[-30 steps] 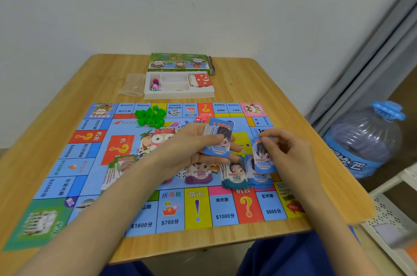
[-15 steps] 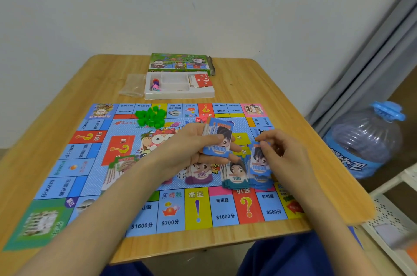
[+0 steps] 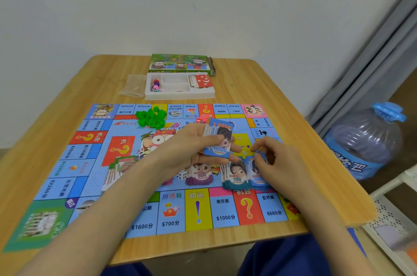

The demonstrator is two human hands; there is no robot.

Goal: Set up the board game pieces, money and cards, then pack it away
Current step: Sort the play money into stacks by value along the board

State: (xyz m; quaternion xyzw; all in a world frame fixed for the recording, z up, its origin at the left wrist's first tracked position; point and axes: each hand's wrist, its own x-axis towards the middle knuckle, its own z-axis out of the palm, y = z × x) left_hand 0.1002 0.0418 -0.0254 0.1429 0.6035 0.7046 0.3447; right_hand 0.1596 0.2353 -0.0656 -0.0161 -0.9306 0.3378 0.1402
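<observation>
The colourful game board (image 3: 90, 163) lies flat on the wooden table (image 3: 304, 140). My left hand (image 3: 191, 149) grips a stack of play money (image 3: 220, 140) above the board's middle, a blue 10000 note on top. My right hand (image 3: 277, 163) is low over the blue note pile (image 3: 257, 179), fingers curled and pinching a blue note on it. Beside that pile lie a 100 pile (image 3: 235, 176) and a purple 500 pile (image 3: 199, 176). Green houses (image 3: 151, 116) are heaped near the board's far edge. A fanned card pile (image 3: 123, 163) lies partly behind my left forearm.
Beyond the board stand a white insert tray (image 3: 180, 95) holding pawns (image 3: 155, 86) and red cards (image 3: 202, 81), the green game box (image 3: 180, 62) and a clear plastic bag (image 3: 133, 86). A large water bottle (image 3: 365, 140) and a white rack (image 3: 394, 219) are on the floor, right.
My right hand has carried a blue note from beside the held stack down onto the blue pile. The left hand and its stack have stayed in place.
</observation>
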